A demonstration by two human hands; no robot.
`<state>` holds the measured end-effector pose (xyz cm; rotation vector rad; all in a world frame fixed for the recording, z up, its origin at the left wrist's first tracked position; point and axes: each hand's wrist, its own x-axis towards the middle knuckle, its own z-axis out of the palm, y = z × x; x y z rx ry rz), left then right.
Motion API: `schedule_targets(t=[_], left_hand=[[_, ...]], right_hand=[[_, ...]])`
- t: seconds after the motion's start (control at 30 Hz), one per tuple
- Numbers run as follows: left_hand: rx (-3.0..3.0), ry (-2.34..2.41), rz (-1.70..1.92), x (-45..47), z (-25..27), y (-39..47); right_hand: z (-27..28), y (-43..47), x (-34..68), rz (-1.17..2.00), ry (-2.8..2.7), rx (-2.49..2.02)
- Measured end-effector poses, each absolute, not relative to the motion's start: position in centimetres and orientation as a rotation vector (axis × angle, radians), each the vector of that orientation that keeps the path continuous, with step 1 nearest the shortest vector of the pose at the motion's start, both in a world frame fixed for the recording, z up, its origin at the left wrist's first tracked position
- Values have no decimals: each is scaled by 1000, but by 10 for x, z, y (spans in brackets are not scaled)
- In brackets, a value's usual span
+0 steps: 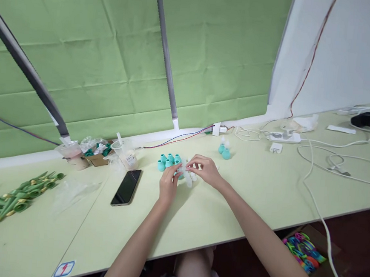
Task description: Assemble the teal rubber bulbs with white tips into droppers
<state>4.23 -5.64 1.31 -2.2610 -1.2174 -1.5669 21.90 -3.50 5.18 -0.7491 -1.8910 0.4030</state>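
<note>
My left hand (168,183) is closed in a pinch, with a teal bulb-shaped piece (180,176) showing partly at its fingertips. My right hand (206,170) pinches a small translucent white piece (183,168) right beside it; the fingers hide much of both. Several teal bulb-shaped pieces with open necks (170,158) stand upright together just beyond my left hand. Loose translucent white pieces (188,180) lie on the table below my fingers. Farther back to the right stand teal bulbs with white tops (225,153).
A phone (126,187) lies left of my hands on the table (217,218). Behind it are plastic cups (126,155) and a small cardboard box (99,159). Green flower-like pieces (20,196) spread at far left. A power strip (284,137) and white cables sit at right.
</note>
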Motion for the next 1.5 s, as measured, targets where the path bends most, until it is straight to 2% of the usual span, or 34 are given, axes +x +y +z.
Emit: schedule_targets(t=[0.5,1.13,1.27,1.5], left_hand=[[-2286,-1191,-1602,46,16,-62],[-2262,-1220,-1691,46,17,-65],[-2248,-1132,-1566,43,17,-64],[-2257,-910,-1276,35,16,-63]], right_hand=[[47,-38,211,456,-1854,-675],[46,-35,209,821,-1713,-670],[42,-33,209,1042,-1660,-678],[43,-34,219,1727,-1608,-612]])
